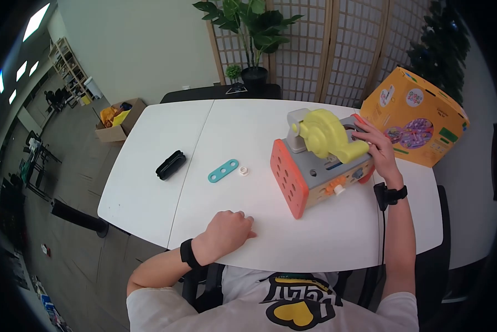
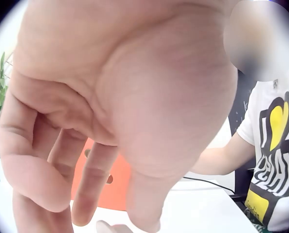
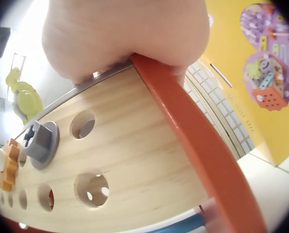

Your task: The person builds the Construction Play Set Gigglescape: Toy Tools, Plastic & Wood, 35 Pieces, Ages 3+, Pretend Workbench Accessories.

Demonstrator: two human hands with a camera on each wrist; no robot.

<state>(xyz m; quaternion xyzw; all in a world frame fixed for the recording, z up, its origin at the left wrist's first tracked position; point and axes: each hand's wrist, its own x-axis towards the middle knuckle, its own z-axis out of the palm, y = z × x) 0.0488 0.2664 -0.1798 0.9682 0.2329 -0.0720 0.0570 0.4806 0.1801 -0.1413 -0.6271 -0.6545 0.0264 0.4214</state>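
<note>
Now the toy toolbox (image 1: 315,180) sits beside the carton (image 1: 417,119), right hand (image 1: 378,145) clamped over its carton-side red panel (image 3: 178,116); farther from the carton, the left hand (image 1: 228,234) curls loosely, holding nothing. Probably stiff, heavyish wood; that panel's edge should hold well.

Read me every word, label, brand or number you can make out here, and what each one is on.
"ELAY", on the white shirt; the letter before it is unclear.
Other shirt lettering: too blurred or distorted to read.
Labels on the orange box: too small to read.
</note>
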